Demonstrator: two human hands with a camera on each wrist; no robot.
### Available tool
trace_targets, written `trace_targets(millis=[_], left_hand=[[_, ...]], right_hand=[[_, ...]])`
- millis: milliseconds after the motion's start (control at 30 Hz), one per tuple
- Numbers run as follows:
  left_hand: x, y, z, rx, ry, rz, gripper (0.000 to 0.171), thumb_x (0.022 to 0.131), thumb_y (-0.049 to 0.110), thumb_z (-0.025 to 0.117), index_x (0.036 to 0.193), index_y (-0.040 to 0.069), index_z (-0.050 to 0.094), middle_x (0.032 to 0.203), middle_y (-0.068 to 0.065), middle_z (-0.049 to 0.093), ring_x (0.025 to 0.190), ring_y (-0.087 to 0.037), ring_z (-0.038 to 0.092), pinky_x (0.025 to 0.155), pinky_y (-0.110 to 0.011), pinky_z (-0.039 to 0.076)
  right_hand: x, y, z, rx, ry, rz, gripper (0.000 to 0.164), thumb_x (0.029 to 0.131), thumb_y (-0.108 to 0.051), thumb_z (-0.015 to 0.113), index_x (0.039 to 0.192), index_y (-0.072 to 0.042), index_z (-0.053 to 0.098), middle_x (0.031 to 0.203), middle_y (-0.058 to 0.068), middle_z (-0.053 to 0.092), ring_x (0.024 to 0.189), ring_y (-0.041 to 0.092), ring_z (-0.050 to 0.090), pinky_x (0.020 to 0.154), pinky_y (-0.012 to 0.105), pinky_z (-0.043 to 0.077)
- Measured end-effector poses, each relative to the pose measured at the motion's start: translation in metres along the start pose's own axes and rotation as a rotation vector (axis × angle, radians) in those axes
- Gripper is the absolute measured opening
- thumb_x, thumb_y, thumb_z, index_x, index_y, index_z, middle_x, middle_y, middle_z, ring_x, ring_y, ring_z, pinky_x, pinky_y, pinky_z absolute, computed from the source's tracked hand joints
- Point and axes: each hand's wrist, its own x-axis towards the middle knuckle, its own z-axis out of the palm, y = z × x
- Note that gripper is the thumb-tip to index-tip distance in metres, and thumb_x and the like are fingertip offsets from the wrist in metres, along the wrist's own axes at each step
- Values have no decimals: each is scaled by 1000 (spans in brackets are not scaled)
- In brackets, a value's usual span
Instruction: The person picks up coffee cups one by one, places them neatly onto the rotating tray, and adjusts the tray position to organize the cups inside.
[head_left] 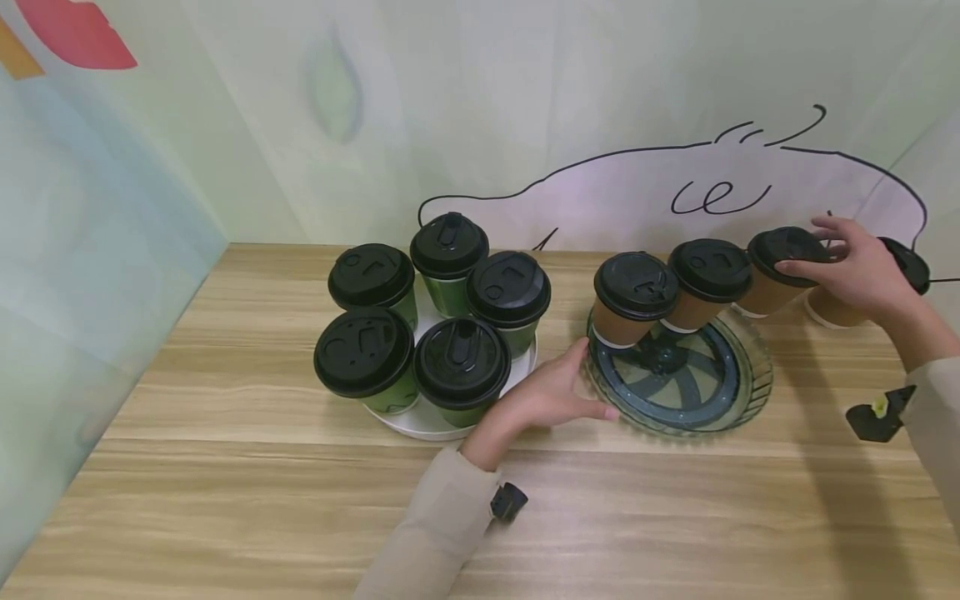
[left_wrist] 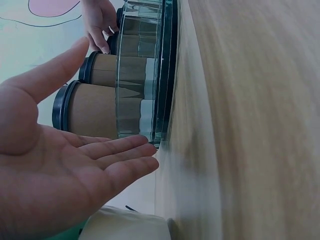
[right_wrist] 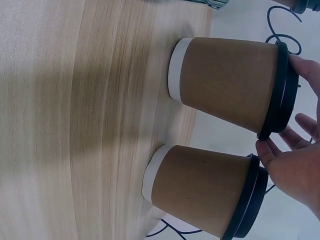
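Note:
My right hand [head_left: 862,267] holds a brown paper coffee cup [head_left: 776,279] by its black lid, fingers and thumb on opposite sides of the rim. In the right wrist view, this cup [right_wrist: 227,82] stands beside another brown cup [right_wrist: 200,187]. My left hand [head_left: 551,392] is spread at the left edge of a clear ribbed glass tray [head_left: 759,379], its fingers straight by the rim; in the left wrist view, the palm [left_wrist: 55,175] faces upward in the picture. Two lidded brown cups, a left one [head_left: 626,321] and a right one [head_left: 690,310], stand in the tray's back part.
Left of the tray, several green cups [head_left: 517,337] with black lids stand on a white round plate [head_left: 408,429]. A patterned backdrop [head_left: 525,100] rises along the back edge of the wooden table [head_left: 262,500].

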Motion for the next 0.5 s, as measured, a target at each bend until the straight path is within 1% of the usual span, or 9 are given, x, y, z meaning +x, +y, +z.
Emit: trace_targets(millis=[100,133,200,267,333,367,500], left_hand=[[0,0,0,1,0,-2,97,78,35,71,146,4,10,148,-13,22,133,-25,26,106,-36,26],[0,0,0,1,1,-3,97,79,35,71,146,4,10,148,-13,22,133,-25,26,106,-36,26],[0,0,0,-3,2,-3,96,78,35,71,146,4,10,148,-13,22,133,-25,26,106,-36,26],[0,0,0,-5,2,-6,97,78,35,72,146,4,10,148,-13,21,133,-25,25,106,-36,25],[0,0,0,-10,3,-7,97,78,35,72,146,4,10,148,-13,21,133,-25,25,106,-37,25],[0,0,0,-12,3,-7,97,78,35,72,146,5,10,148,-12,21,133,-25,24,107,-37,25],[-1,0,0,-15,3,-14,97,78,34,72,147,5,10,149,-12,20,133,-24,24,107,-36,24]], right_hand=[[-24,-36,-9,15,-9,-2,96,78,-56,61,148,-22,6,150,18,12,127,47,22,90,69,23],[-32,-50,-11,13,-9,14,95,78,-57,60,148,-20,7,150,18,12,128,47,22,90,68,24],[-48,-73,-17,25,-19,7,94,80,-55,59,148,-14,8,148,22,14,126,49,22,90,68,24],[-59,-90,-21,32,-26,1,93,82,-53,59,148,-10,8,147,24,15,125,51,23,90,69,23],[-66,-100,-25,28,-29,3,92,83,-50,58,147,-8,8,146,25,16,124,51,24,90,68,23],[-69,-103,-26,34,-33,-13,91,84,-49,58,147,-6,7,145,27,16,122,53,24,91,68,22],[-74,-106,-28,22,-32,-7,90,85,-47,58,147,-5,7,144,29,17,121,53,25,91,68,22]])
